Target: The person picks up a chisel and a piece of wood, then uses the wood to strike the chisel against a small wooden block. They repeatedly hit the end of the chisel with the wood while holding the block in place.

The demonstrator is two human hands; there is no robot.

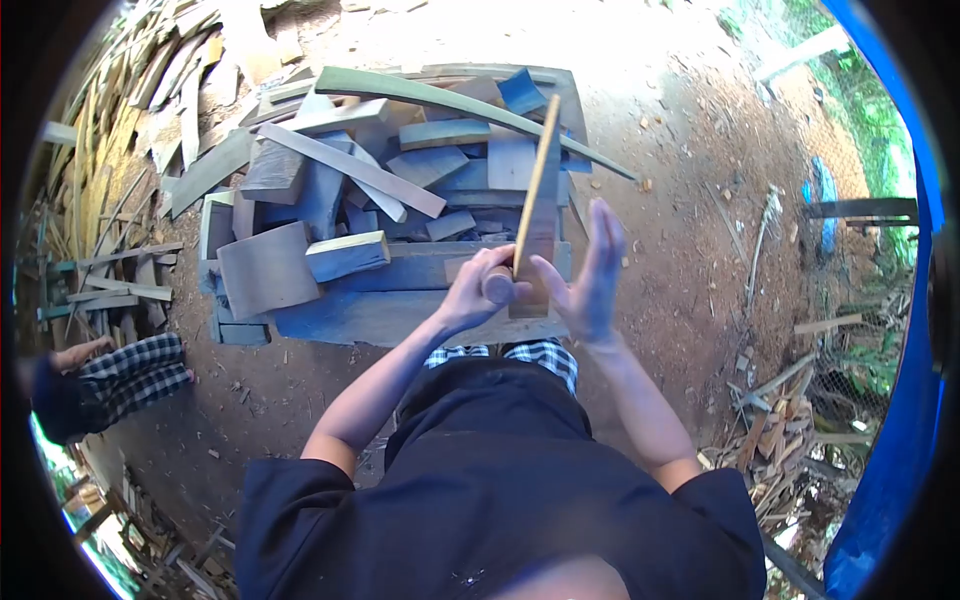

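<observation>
My left hand is closed round a short round piece of wood, whose blunt end faces me. Pressed against it is a long, thin wooden board, tilted up so that its pale edge shows and its brown face looks right. My right hand is open beside the board, fingers stretched upward and thumb close to the board's face. Beyond both hands lies a pile of wood offcuts, among them a curved strip, a square block and a pale-topped block.
The offcuts fill a low wooden bench with a plank along its near side. At left a person in checked trousers is partly visible. Wood slats are heaped at upper left, scraps at right near a blue tarp.
</observation>
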